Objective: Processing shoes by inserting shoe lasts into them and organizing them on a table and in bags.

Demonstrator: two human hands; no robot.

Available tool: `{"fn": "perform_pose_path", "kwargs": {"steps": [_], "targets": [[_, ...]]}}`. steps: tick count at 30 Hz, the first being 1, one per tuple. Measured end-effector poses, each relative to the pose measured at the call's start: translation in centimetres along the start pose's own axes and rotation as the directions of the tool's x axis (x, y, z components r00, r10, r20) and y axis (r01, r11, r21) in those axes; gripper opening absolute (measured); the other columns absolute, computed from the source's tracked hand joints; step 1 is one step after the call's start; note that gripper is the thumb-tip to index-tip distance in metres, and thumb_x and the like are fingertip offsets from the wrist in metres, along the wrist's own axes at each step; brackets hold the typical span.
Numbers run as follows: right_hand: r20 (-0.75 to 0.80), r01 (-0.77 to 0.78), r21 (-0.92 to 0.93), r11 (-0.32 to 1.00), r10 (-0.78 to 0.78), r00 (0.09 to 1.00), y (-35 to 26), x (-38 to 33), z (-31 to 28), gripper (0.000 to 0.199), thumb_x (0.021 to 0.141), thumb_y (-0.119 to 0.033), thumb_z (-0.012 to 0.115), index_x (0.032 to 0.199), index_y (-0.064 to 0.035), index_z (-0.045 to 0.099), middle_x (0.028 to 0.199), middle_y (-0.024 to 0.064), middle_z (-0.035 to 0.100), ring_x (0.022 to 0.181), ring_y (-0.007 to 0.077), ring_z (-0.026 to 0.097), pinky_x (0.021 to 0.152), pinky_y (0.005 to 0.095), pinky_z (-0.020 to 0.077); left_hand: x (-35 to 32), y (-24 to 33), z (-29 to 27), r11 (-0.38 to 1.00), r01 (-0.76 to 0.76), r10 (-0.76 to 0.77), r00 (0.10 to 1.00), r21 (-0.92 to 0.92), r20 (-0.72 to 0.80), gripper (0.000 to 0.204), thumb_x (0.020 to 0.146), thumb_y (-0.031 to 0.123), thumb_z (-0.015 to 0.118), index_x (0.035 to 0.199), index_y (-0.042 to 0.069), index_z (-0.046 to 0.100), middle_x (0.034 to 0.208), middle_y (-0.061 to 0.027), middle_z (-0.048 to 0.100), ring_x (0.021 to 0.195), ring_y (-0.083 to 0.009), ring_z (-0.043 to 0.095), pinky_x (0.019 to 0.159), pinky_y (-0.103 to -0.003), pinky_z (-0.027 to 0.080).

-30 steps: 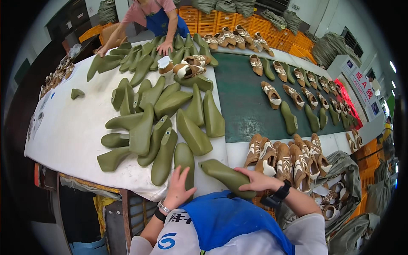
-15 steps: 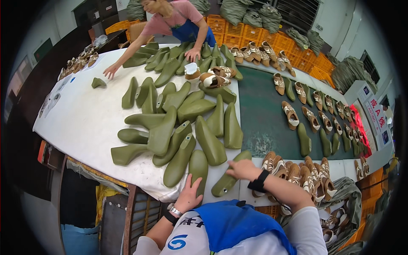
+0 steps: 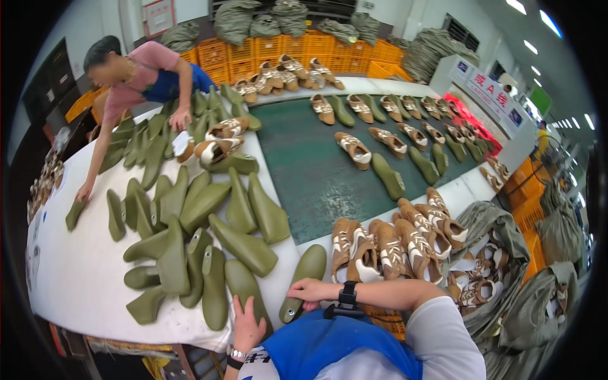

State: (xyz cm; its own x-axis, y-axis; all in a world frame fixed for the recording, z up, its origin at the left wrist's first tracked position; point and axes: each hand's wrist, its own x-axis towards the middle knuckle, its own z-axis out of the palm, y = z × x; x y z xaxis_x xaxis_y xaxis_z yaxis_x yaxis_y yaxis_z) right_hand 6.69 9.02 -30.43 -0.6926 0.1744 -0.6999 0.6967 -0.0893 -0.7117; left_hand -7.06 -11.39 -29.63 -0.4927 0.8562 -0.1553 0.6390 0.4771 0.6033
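Note:
Green shoe lasts lie on the table in front of me. My left hand is at the near end of one green last, its fingers against the surface and the underside of the grip hidden. Just to the right, my right hand grips another green last by its side, above the end with a metal-ringed hole. That last slants on the pale table edge. Several more lasts crowd together to the left of my hands.
Brown-and-white sneakers line the edge to my right, beside an open grey-green sack. A dark green belt carries sneakers and lasts. Across the white table, a co-worker reaches to a lone last.
My view has swung to the right. My right hand has slid from the top of its last to the side. The co-worker's outstretched hand has reached the lone last.

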Motion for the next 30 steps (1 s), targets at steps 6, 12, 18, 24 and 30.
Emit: {"fn": "perform_pose_path", "kwargs": {"steps": [6,12,18,24,30], "targets": [[0.097,-0.078,-0.005,0.997,0.078,0.992,-0.9,0.3,-1.2,0.047,0.085,-0.052,0.051,0.119,-0.0203,0.043,0.071,0.0072,0.053,0.048,0.0160,0.056,0.039,0.0275,0.0499,0.1,-0.6,0.6,1.000,-0.012,0.012,1.000,-0.005,-0.029,0.058,0.067,0.009,0.065,0.121,0.003,0.044,0.133,-0.0342,0.027,0.112,-0.0500,0.042,0.090,-0.046,0.042],[0.025,-0.017,0.092,0.996,0.015,1.000,0.1,2.1,0.2,0.041,0.088,-0.046,0.048,0.113,-0.0147,0.041,0.066,0.0096,0.055,0.049,0.0200,0.060,0.038,0.0300,0.0506,0.4,1.2,-1.2,0.978,0.028,-0.047,0.995,0.207,0.089,0.071,0.069,0.026,0.070,0.131,0.011,0.040,0.142,-0.0297,0.016,0.131,-0.0449,0.019,0.106,-0.050,0.022],[-0.232,0.133,-0.012,0.991,-0.132,0.964,-1.2,1.3,-1.9,0.031,0.086,-0.039,0.055,0.094,-0.0098,0.051,0.064,0.0079,0.058,0.044,0.0161,0.058,0.039,0.0291,0.0504,0.4,0.0,-1.5,0.977,-0.038,0.020,0.996,0.210,0.087,0.069,0.070,0.031,0.069,0.130,0.011,0.042,0.142,-0.0287,0.018,0.132,-0.0444,0.019,0.107,-0.052,0.019],[-0.361,0.198,0.339,0.920,-0.067,0.930,-6.5,-1.2,-12.1,0.013,0.085,-0.024,0.052,0.092,-0.0147,0.049,0.066,-0.0002,0.050,0.044,0.0098,0.050,0.038,0.0230,0.0396,1.1,0.5,-2.7,0.976,-0.051,0.022,0.990,0.213,0.139,0.068,0.070,0.031,0.069,0.129,0.011,0.043,0.143,-0.0284,0.018,0.132,-0.0449,0.018,0.107,-0.052,0.019],[-0.479,0.227,0.032,0.973,-0.184,0.858,-9.1,-1.3,-24.0,0.021,0.083,-0.025,0.054,0.099,-0.0120,0.053,0.072,0.0034,0.056,0.051,0.0151,0.054,0.045,0.0275,0.0423,1.6,-1.9,-1.2,0.992,-0.108,0.108,0.994,0.059,0.012,0.060,0.068,0.024,0.071,0.122,0.011,0.049,0.139,-0.0308,0.023,0.127,-0.0465,0.026,0.104,-0.051,0.025]]}}
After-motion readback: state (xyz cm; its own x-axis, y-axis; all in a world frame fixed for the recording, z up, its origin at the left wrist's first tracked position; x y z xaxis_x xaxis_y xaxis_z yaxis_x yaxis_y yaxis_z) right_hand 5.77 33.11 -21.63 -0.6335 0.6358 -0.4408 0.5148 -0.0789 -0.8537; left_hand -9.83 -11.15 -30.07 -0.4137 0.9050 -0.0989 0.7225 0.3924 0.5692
